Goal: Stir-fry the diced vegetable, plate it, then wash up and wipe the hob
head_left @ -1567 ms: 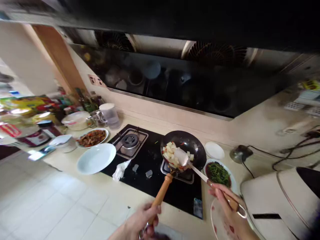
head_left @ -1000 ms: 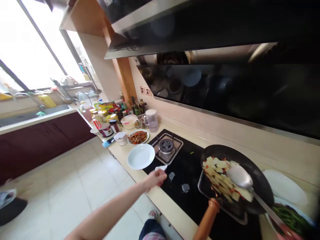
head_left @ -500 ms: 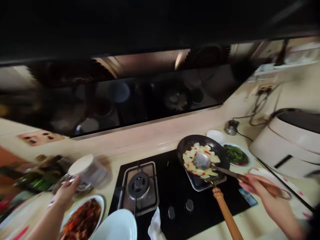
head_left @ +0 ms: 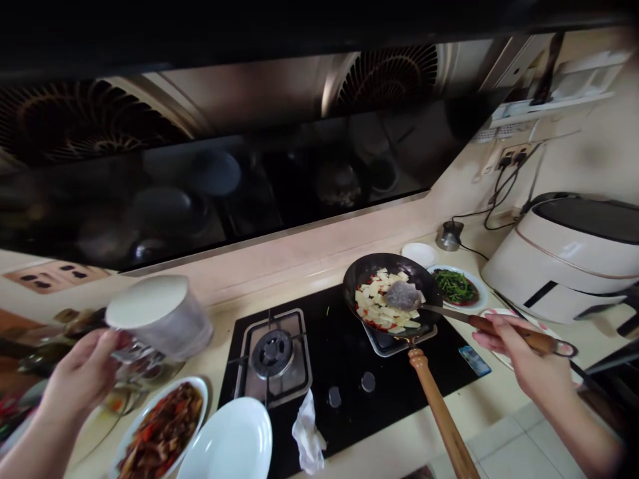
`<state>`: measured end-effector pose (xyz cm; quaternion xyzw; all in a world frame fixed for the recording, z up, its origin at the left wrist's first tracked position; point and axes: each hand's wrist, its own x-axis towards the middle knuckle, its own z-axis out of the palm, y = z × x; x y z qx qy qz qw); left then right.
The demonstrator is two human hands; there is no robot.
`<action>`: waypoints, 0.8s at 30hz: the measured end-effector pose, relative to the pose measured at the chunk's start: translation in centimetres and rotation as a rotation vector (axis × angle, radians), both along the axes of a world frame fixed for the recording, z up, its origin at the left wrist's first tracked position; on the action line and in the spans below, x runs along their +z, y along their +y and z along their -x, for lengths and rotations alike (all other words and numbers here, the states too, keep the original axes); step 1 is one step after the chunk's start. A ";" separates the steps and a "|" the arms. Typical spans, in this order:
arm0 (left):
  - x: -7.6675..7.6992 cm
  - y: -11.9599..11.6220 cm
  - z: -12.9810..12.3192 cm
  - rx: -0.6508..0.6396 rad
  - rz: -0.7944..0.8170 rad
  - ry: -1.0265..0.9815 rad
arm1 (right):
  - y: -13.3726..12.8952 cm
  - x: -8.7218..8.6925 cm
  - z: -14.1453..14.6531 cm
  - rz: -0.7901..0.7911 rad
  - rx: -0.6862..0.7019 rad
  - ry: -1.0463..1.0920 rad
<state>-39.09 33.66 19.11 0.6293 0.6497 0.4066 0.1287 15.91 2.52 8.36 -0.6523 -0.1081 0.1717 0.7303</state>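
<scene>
Pitcher (head_left: 162, 318) in curled left hand (head_left: 90, 364)

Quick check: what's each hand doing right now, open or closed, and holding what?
Left hand: closed, holding the jug at its handle side.
Right hand: closed, holding the spatula.

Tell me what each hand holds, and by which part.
Left hand: plastic jug, by its side handle, mostly hidden. Right hand: spatula, by its wooden handle.
</scene>
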 end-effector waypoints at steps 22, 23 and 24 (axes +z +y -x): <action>-0.4 -9.5 -32.9 -0.889 0.207 0.562 | 0.2 2.4 -6.0 0.000 0.400 0.138; -0.3 -9.4 -33.4 -0.897 0.201 0.580 | 0.3 2.0 -6.3 -0.012 0.418 0.137; 0.0 -9.2 -33.9 -0.900 0.196 0.601 | 0.4 1.8 -6.5 -0.022 0.432 0.135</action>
